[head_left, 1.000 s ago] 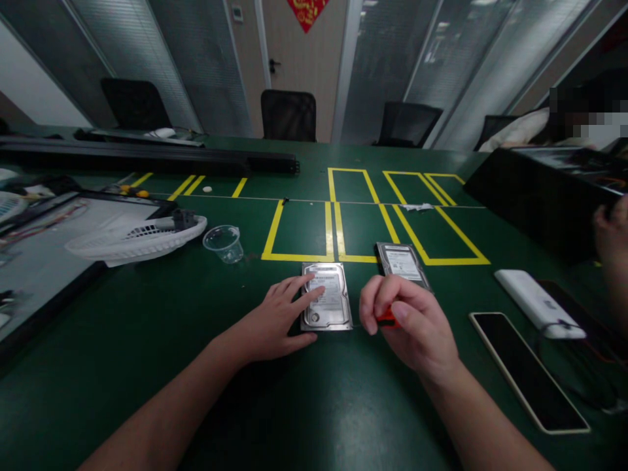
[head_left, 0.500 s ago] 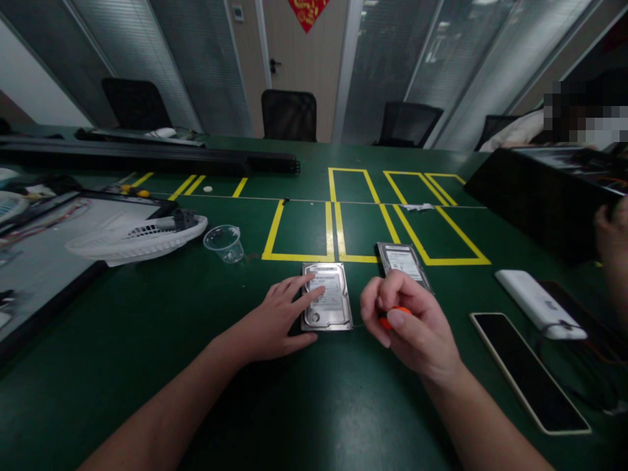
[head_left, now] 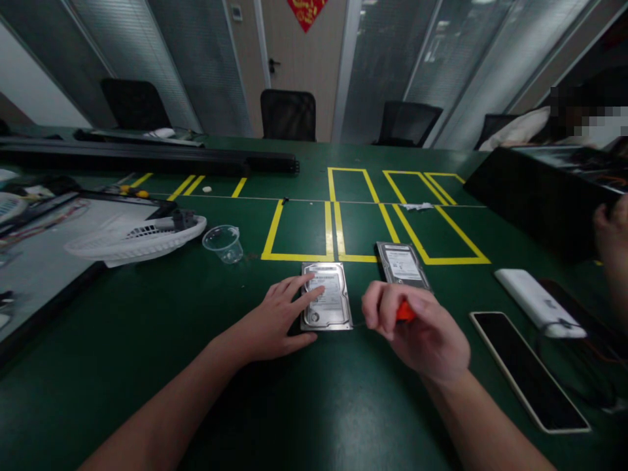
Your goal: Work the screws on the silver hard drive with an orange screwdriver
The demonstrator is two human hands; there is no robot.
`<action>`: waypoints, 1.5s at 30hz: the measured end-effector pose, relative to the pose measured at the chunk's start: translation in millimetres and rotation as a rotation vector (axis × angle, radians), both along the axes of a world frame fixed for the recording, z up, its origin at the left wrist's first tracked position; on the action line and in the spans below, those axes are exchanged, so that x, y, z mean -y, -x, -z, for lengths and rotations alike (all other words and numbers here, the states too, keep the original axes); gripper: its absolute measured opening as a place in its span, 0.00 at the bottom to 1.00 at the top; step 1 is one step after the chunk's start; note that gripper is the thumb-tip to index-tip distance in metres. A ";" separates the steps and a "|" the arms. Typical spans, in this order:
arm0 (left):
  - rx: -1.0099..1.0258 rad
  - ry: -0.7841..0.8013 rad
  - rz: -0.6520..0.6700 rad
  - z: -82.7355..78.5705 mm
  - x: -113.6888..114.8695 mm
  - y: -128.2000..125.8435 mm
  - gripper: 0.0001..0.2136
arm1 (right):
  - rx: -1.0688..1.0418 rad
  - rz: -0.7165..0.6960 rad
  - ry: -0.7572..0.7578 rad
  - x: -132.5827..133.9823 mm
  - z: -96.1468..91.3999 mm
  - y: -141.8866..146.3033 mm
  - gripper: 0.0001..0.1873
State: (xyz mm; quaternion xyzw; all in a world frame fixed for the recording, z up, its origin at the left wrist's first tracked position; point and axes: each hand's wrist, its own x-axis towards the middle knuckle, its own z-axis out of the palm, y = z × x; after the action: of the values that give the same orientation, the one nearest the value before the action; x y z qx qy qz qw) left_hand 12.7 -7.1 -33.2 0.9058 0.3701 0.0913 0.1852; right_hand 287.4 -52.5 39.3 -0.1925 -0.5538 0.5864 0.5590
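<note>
A silver hard drive [head_left: 333, 304] lies flat on the green table, label side up. My left hand [head_left: 282, 314] rests on its left side with the fingers spread over the label and the thumb by the near edge. My right hand [head_left: 417, 327] is closed around a screwdriver [head_left: 405, 312] with an orange-red handle. Its thin shaft points left, to the drive's lower right edge; the tip is too small to make out. Just behind my right hand lies a second hard drive [head_left: 401, 263], partly covered by the hand.
A clear plastic cup [head_left: 224, 244] stands left of the drives, near a white basket [head_left: 132, 243]. On the right lie a phone [head_left: 530, 369], a white power bank [head_left: 538, 302] with a cable, and a black case [head_left: 534, 203]. Another person's hand [head_left: 611, 242] is by the case.
My right hand has turned about the screwdriver handle, its knuckles rolling over while it stays by the drive's right edge. My left hand and both drives look unmoved.
</note>
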 end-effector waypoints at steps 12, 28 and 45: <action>0.028 0.008 -0.002 1.9 -0.5 0.0 0.44 | -0.031 0.027 0.041 -1.4 7.2 1.7 0.12; 0.041 0.005 0.003 1.3 -0.3 -0.3 0.44 | -0.054 -0.030 0.075 3.1 5.4 0.4 0.08; 0.024 0.004 0.000 0.7 -0.5 1.0 0.44 | 0.010 0.027 0.000 -0.4 3.8 -0.7 0.16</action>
State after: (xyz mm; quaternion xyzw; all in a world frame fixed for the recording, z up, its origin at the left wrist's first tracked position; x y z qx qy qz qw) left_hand 11.7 -6.6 -33.9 0.9042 0.3682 0.1013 0.1914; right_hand 288.1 -52.1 35.6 -0.2029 -0.5539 0.5778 0.5640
